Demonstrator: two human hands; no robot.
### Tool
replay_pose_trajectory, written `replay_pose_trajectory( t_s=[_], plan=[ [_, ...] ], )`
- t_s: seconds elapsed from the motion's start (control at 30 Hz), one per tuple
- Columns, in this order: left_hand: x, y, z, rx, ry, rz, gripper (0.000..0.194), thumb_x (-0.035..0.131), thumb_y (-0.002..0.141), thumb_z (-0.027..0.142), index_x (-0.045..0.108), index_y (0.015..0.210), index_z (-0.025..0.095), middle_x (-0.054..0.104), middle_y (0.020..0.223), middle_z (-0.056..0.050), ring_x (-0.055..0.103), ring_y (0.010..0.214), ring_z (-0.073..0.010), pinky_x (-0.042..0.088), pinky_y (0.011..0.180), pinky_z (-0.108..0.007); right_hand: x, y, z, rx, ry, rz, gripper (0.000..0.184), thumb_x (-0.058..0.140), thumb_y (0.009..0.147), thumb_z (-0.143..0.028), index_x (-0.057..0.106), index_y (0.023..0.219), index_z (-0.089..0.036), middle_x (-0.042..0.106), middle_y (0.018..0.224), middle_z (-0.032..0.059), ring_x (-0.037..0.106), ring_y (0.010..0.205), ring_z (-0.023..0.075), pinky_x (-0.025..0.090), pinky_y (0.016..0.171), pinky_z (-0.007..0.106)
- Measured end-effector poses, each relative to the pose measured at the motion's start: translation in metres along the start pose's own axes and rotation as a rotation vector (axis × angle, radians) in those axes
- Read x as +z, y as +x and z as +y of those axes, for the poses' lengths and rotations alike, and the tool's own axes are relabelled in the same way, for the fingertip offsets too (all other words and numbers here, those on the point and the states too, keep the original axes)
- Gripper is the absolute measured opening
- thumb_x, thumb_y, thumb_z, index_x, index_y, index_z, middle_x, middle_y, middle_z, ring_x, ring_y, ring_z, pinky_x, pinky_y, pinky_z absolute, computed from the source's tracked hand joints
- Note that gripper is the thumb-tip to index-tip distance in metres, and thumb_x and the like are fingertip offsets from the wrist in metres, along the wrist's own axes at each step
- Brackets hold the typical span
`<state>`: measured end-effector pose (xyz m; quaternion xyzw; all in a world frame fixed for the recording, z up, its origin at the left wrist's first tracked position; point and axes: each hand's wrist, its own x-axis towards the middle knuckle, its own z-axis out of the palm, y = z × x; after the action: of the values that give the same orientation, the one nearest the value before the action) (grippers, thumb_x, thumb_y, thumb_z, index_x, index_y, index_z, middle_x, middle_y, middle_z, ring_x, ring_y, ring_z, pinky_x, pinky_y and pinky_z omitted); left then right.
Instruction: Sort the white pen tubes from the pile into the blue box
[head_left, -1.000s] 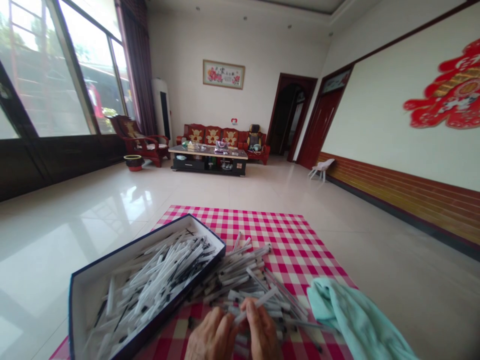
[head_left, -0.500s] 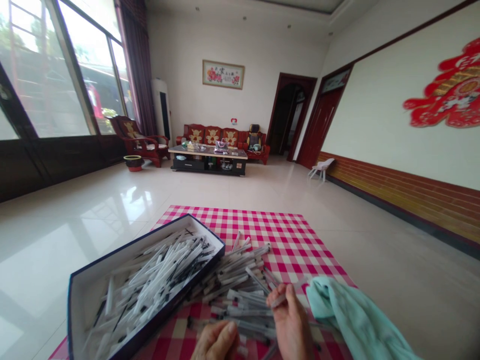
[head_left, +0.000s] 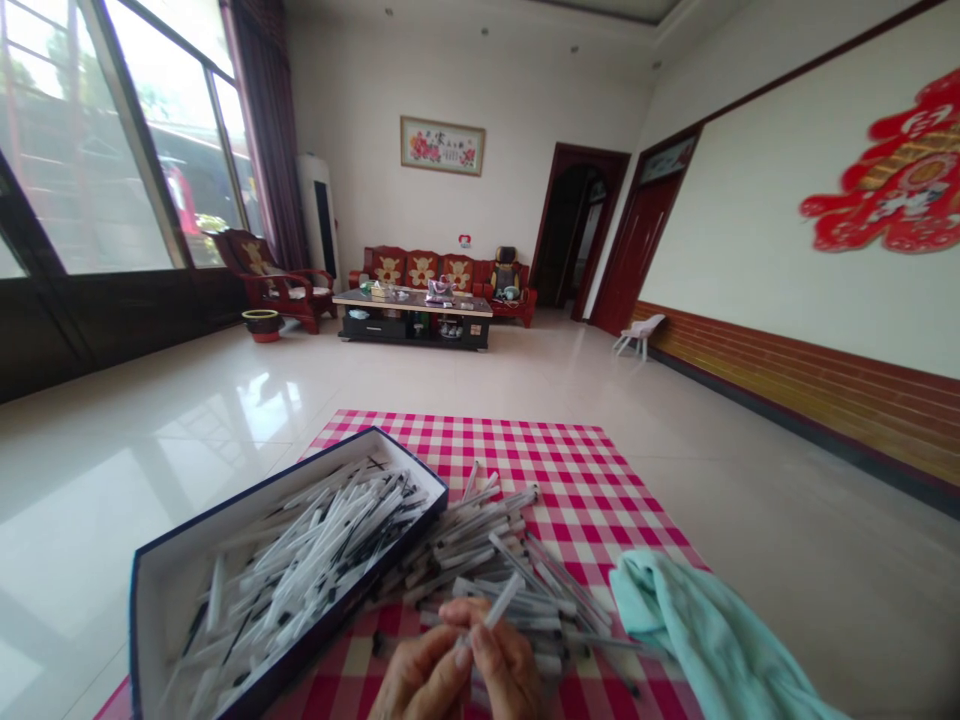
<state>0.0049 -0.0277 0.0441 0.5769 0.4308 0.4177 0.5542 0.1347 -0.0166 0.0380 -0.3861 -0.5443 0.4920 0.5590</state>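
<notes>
My left hand (head_left: 421,675) and my right hand (head_left: 504,668) meet low in the middle, above the tablecloth. Between the thumb and fingers of my right hand sits a translucent whitish pen (head_left: 507,598), slanting up to the right. Its lower end runs in at the pinched fingertips of my left hand, which close on it; the exact end is hidden. Behind and beside the hands lies a loose pile of clear pens (head_left: 480,530) with dark ends. On the left stands a dark blue-edged box (head_left: 169,560) with white inner walls, holding many white and black pen parts (head_left: 330,550).
A pink and white checked tablecloth (head_left: 577,475) lies under everything. A mint green cloth (head_left: 697,620) is bunched at the right. Farther off are a low coffee table (head_left: 412,320), a wooden sofa (head_left: 450,265), a small chair (head_left: 640,335) and a pot (head_left: 262,325).
My right hand has come left and down from beside the green cloth, bringing the pen to my left hand. The two hands were apart before and now touch.
</notes>
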Motion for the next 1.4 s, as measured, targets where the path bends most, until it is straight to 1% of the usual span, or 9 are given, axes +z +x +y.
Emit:
replay_pose_trajectory(
  t_s=[0.17,0.3,0.4,0.47,0.57,0.7,0.87,1.2,1.4],
  plan=[
    [-0.056,0.0,0.01,0.301,0.677,0.456,0.025,0.049,0.086,0.039,0.065,0.094,0.022,0.067,0.08,-0.003,0.063,0.069,-0.0161,0.047,0.062,-0.022,-0.012,0.006,0.004,0.052,0.048,0.147,0.04,0.051,0.083,-0.054,0.065,0.101,-0.021,0.069,0.088,0.0067,0.063,0.076,0.023,0.05,0.068,0.033],
    [-0.11,-0.004,0.02,0.162,1.199,0.844,0.028,0.042,0.088,0.034,0.063,0.101,0.022,0.067,0.096,-0.006,0.066,0.072,-0.022,0.048,0.056,-0.029,-0.021,0.011,0.007,0.018,0.016,0.261,0.03,0.057,0.083,-0.046,0.065,0.095,-0.02,0.068,0.08,0.0051,0.062,0.068,0.0199,0.05,0.063,0.029],
    [-0.123,-0.006,0.026,0.18,1.343,0.98,0.035,0.041,0.089,0.036,0.057,0.115,0.017,0.062,0.112,-0.013,0.061,0.095,-0.029,0.05,0.072,-0.038,-0.022,0.012,0.009,-0.075,-0.105,0.253,0.021,0.06,0.082,-0.038,0.065,0.093,-0.02,0.068,0.079,0.0049,0.063,0.07,0.02,0.051,0.064,0.028],
    [-0.116,-0.004,0.024,0.333,1.3,0.953,0.034,0.043,0.089,0.035,0.056,0.115,0.018,0.061,0.112,-0.013,0.058,0.102,-0.0288,0.049,0.082,-0.041,-0.022,0.013,0.01,-0.213,-0.3,0.185,0.013,0.058,0.084,-0.03,0.065,0.091,-0.021,0.067,0.08,0.0054,0.063,0.074,0.0206,0.051,0.067,0.028],
    [-0.087,0.003,0.012,0.511,1.152,0.733,0.024,0.048,0.087,0.031,0.061,0.106,0.023,0.065,0.102,-0.006,0.062,0.093,-0.0223,0.052,0.079,-0.035,-0.021,0.012,0.01,-0.379,-0.638,0.039,0.017,0.05,0.086,-0.017,0.065,0.092,-0.023,0.067,0.086,0.0062,0.062,0.081,0.0211,0.05,0.072,0.03],
    [-0.047,0.01,-0.01,0.548,1.04,0.434,0.019,0.048,0.087,0.022,0.064,0.099,0.022,0.067,0.092,-0.005,0.063,0.084,-0.0178,0.053,0.073,-0.026,-0.019,0.011,0.013,-0.434,-0.985,-0.11,0.028,0.049,0.079,-0.004,0.063,0.094,-0.023,0.068,0.089,0.005,0.059,0.085,0.0242,0.047,0.076,0.036],
    [-0.027,0.009,-0.024,0.506,1.03,0.306,0.019,0.045,0.089,0.022,0.064,0.092,0.022,0.066,0.082,-0.004,0.063,0.073,-0.016,0.053,0.065,-0.023,-0.016,0.011,0.021,-0.49,-1.12,-0.089,0.028,0.052,0.075,-0.003,0.063,0.092,-0.023,0.068,0.084,0.0051,0.059,0.079,0.0265,0.045,0.07,0.04],
    [-0.024,0.008,-0.019,0.524,0.856,0.278,0.017,0.049,0.088,0.025,0.064,0.095,0.022,0.068,0.084,-0.005,0.064,0.075,-0.0171,0.053,0.069,-0.024,-0.013,0.01,0.019,-0.586,-0.96,-0.121,0.028,0.042,0.088,-0.01,0.053,0.11,-0.024,0.067,0.088,0.0048,0.065,0.081,0.0227,0.039,0.094,0.045],
    [-0.035,0.011,-0.025,0.309,0.486,0.434,0.021,0.057,0.083,0.037,0.069,0.09,0.02,0.07,0.074,-0.002,0.065,0.066,-0.0155,0.051,0.061,-0.02,-0.009,0.002,0.019,-0.621,-0.761,0.063,0.018,0.05,0.085,-0.017,0.06,0.097,-0.024,0.066,0.087,0.0071,0.063,0.083,0.0242,0.049,0.078,0.037]
  ],
)
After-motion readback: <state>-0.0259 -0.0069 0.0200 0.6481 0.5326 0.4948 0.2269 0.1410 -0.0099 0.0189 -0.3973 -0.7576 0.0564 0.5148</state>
